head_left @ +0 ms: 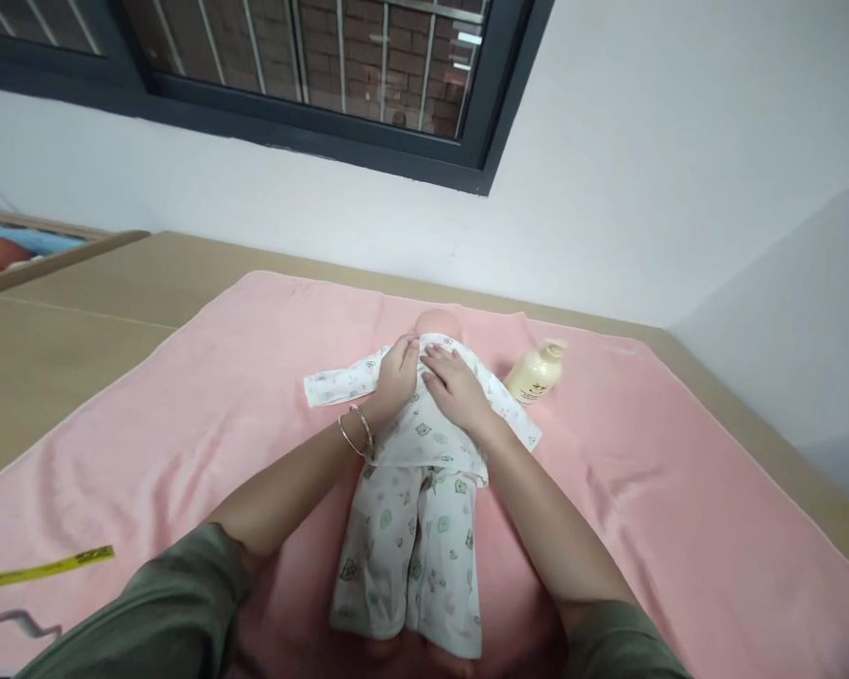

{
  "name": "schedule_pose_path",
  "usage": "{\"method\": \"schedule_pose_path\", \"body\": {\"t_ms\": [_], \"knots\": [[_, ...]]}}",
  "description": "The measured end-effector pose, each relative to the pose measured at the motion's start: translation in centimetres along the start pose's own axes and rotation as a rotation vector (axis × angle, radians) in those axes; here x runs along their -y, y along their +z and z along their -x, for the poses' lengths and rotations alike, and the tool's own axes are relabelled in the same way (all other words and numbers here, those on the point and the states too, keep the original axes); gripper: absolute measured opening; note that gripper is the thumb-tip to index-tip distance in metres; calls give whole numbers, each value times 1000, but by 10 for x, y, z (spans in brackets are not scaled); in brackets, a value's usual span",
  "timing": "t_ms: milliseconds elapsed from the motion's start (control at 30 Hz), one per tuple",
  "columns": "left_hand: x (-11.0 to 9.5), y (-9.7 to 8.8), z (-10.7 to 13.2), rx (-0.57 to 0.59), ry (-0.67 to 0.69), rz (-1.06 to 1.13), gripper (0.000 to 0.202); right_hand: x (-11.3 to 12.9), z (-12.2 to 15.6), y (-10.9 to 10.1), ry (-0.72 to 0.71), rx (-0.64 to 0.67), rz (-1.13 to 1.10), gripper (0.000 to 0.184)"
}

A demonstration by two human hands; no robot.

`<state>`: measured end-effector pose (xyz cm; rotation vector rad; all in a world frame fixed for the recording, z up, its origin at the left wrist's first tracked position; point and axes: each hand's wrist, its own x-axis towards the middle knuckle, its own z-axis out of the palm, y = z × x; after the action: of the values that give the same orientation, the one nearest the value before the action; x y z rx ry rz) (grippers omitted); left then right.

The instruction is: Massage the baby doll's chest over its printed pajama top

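Note:
A baby doll [439, 323] lies on the pink blanket, with only the top of its head and its feet bare. It wears a white patterned baby top [431, 438] and matching trousers [442, 556]. My left hand [398, 377] is at the top's neckline on the left, its fingers pressed together, apparently on the cloth; the fingertips are partly hidden. Flat on the chest lies my right hand [458, 389], its fingers spread. Both sleeves of the top stretch out sideways. A pale yellow pump bottle [536, 374] stands tilted in view beside the right sleeve.
The pink blanket [205, 424] covers much of the wooden surface [77, 349]. A yellow strip [49, 568] and a grey curved thing [18, 620] lie at the lower left. Behind are a white wall [608, 170] and a dark-framed window [311, 113].

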<state>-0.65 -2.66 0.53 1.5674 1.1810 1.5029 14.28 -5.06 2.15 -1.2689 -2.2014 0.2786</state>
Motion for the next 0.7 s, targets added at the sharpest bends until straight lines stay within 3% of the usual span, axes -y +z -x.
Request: {"method": "schedule_pose_path", "body": {"t_ms": [100, 233, 367, 467, 567, 633, 700], "knots": [[4, 0, 2, -18, 43, -30, 31, -3, -1, -6, 125, -2, 25, 47], [6, 1, 4, -45, 78, -56, 32, 24, 9, 5, 282, -12, 192, 54], [5, 0, 8, -56, 83, -25, 31, 48, 16, 15, 156, 79, 263, 55], [5, -1, 10, -70, 71, -30, 31, 34, 8, 8, 156, 97, 187, 51], [6, -1, 10, -67, 64, -58, 29, 17, 0, 1, 298, 25, 171, 52], [6, 0, 11, -71, 57, -68, 28, 19, 2, 3, 421, -48, 243, 57], [7, 0, 12, -86, 48, -66, 27, 33, 9, 9, 454, -70, 336, 59]]}}
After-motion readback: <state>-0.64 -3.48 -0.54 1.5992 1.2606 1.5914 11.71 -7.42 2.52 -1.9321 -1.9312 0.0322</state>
